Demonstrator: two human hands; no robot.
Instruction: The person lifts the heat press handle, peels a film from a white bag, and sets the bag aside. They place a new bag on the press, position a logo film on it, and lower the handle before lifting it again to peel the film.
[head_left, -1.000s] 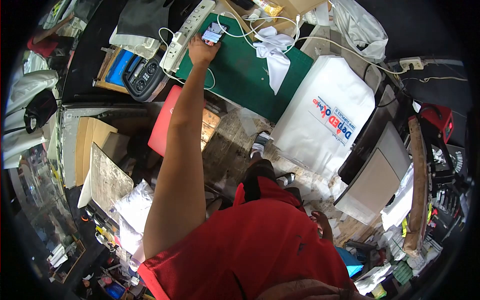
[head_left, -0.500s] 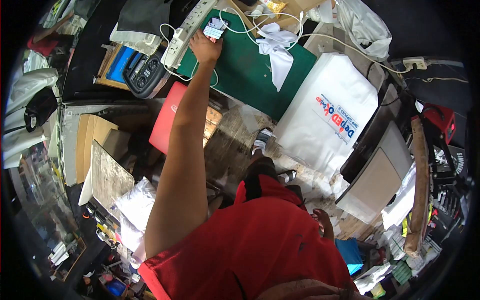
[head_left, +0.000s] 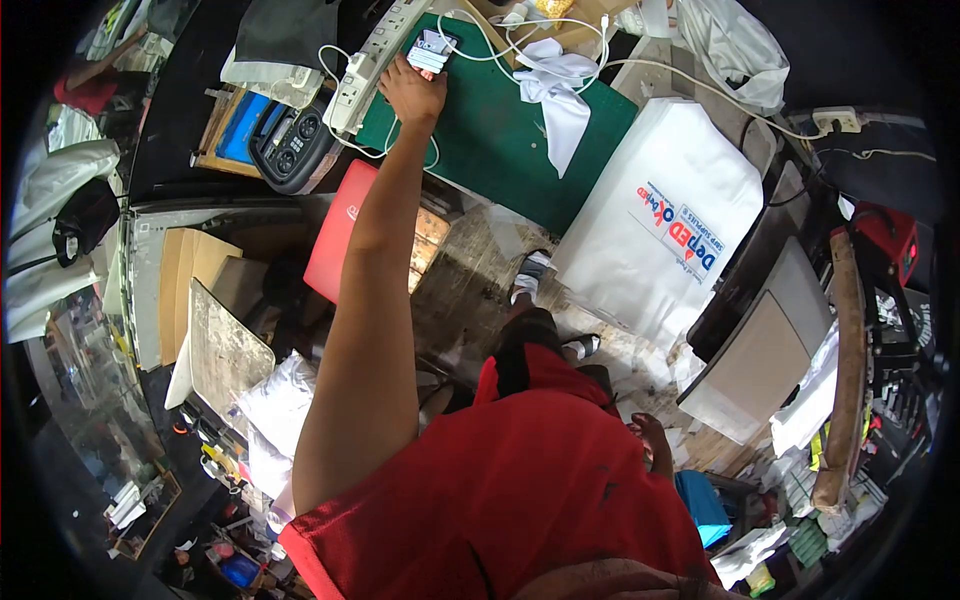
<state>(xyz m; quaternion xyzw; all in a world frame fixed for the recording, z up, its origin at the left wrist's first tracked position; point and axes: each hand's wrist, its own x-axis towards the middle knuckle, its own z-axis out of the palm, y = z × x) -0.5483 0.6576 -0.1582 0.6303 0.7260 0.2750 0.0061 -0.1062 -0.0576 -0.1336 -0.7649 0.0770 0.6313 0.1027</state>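
Note:
My left hand point(head_left: 412, 92) reaches out over the green mat point(head_left: 500, 130). It is open, with its fingers stretched out against the near left side of a lit smartphone point(head_left: 432, 50) that lies on the mat. White cables point(head_left: 490, 58) run beside and over the phone's edge. A crumpled white cloth point(head_left: 556, 95) rests on the mat to the right. Low at my right side hangs my right hand point(head_left: 650, 438), its fingers loosely bent and partly in shadow; I see nothing in it.
A white extension strip point(head_left: 360, 88) runs along the mat's left edge. The white printed bag point(head_left: 665, 220) lies right of it. A red chair point(head_left: 340, 230) stands under my left arm, and a black speaker point(head_left: 290, 145) is further left. Paper scraps litter the floor point(head_left: 465, 265).
My left fingers have shifted slightly up along the phone's side. The whole view has moved a little to the right; my right hand stays low at my side.

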